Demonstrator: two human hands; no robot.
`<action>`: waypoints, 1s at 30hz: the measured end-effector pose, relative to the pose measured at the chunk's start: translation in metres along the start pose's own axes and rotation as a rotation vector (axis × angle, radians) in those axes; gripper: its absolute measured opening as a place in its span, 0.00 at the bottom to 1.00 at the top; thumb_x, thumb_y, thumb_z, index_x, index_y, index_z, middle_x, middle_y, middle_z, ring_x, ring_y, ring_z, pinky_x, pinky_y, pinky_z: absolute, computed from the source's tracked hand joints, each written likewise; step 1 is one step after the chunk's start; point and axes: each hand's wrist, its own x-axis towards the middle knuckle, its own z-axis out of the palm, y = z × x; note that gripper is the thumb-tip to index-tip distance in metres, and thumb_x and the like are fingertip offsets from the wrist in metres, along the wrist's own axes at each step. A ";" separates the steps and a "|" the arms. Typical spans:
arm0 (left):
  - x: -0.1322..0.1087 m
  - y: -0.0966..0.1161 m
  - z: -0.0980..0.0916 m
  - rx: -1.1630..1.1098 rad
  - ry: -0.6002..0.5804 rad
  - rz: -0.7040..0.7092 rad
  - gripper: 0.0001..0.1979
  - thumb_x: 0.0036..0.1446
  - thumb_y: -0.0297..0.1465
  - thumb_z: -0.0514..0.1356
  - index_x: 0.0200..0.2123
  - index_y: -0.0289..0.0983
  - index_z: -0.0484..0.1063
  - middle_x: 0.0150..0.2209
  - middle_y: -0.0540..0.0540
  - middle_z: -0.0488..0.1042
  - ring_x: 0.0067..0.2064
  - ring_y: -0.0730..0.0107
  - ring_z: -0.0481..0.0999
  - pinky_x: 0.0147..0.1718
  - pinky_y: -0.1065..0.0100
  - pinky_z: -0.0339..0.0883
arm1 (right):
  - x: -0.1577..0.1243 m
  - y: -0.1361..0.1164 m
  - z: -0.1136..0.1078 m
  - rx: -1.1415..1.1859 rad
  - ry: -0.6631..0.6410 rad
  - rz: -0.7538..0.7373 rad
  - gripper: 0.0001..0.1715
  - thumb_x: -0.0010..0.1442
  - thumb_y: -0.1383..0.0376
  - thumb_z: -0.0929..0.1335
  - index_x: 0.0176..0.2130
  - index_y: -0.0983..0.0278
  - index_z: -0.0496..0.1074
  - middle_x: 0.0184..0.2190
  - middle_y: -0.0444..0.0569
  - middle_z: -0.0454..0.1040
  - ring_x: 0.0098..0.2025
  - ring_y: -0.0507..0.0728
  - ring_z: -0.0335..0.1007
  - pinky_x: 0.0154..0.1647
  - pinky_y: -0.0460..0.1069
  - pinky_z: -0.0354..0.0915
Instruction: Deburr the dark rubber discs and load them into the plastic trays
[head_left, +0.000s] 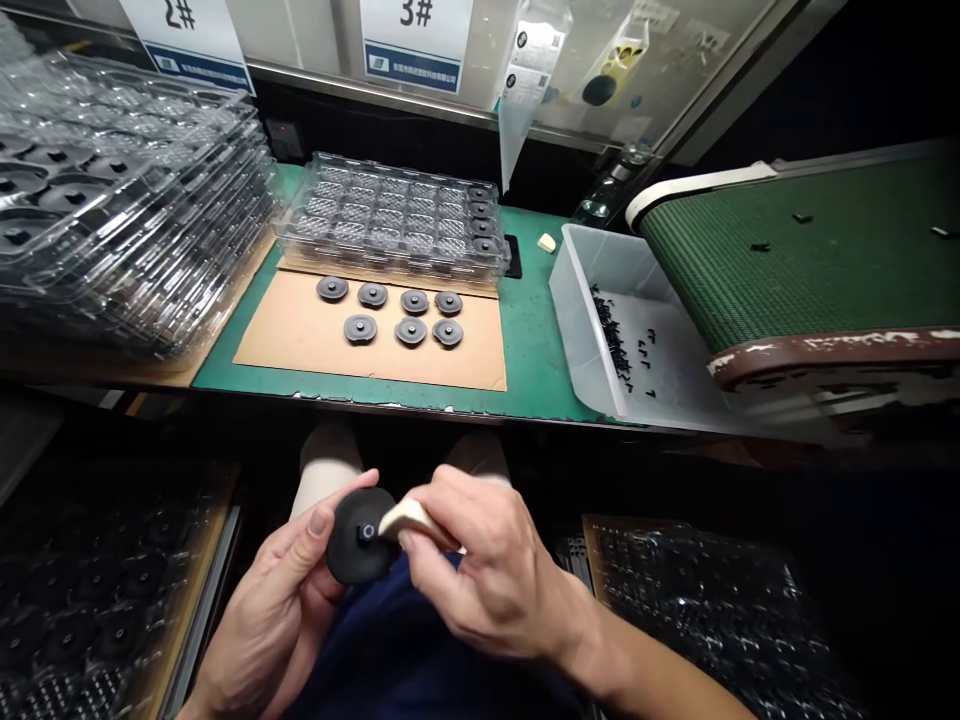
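Above my lap, my left hand (289, 585) grips a round black plastic disc (352, 550) by its edge, its face with a small raised hub turned up. My right hand (484, 560) pinches a cream-coloured block (411, 518), whose tip is at the disc's face close to the hub. I cannot tell whether the tip touches it. Beyond my hands, several similar dark discs (360, 329) lie in two rows on a brown cardboard sheet (300, 345) on the green bench.
Behind the cardboard stands a clear compartment tray (390, 215) with discs in its right column. Stacked clear trays (150, 220) rise at left. A translucent bin (592, 330) with small black pieces stands at right, beside a green conveyor belt (817, 250). More trays (697, 600) sit below.
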 end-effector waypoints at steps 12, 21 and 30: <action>0.005 0.003 -0.004 0.059 -0.152 -0.085 0.17 0.64 0.37 0.67 0.54 0.38 0.83 0.53 0.38 0.83 0.55 0.52 0.82 0.54 0.67 0.76 | 0.000 -0.001 0.003 -0.153 0.034 -0.053 0.09 0.71 0.66 0.63 0.41 0.65 0.72 0.34 0.47 0.66 0.34 0.55 0.60 0.37 0.51 0.54; 0.012 0.010 -0.017 0.160 -0.141 -0.066 0.18 0.65 0.39 0.66 0.55 0.40 0.82 0.54 0.39 0.82 0.61 0.52 0.77 0.56 0.67 0.74 | -0.001 0.004 0.007 -0.103 0.008 -0.035 0.10 0.72 0.67 0.62 0.40 0.65 0.72 0.33 0.47 0.66 0.33 0.54 0.60 0.35 0.51 0.54; 0.014 0.010 -0.021 0.111 -0.046 0.078 0.24 0.60 0.38 0.71 0.59 0.45 0.79 0.57 0.42 0.81 0.59 0.58 0.79 0.57 0.70 0.72 | 0.002 0.000 0.023 0.021 0.085 0.013 0.09 0.72 0.68 0.62 0.39 0.65 0.69 0.30 0.45 0.63 0.31 0.53 0.57 0.33 0.51 0.53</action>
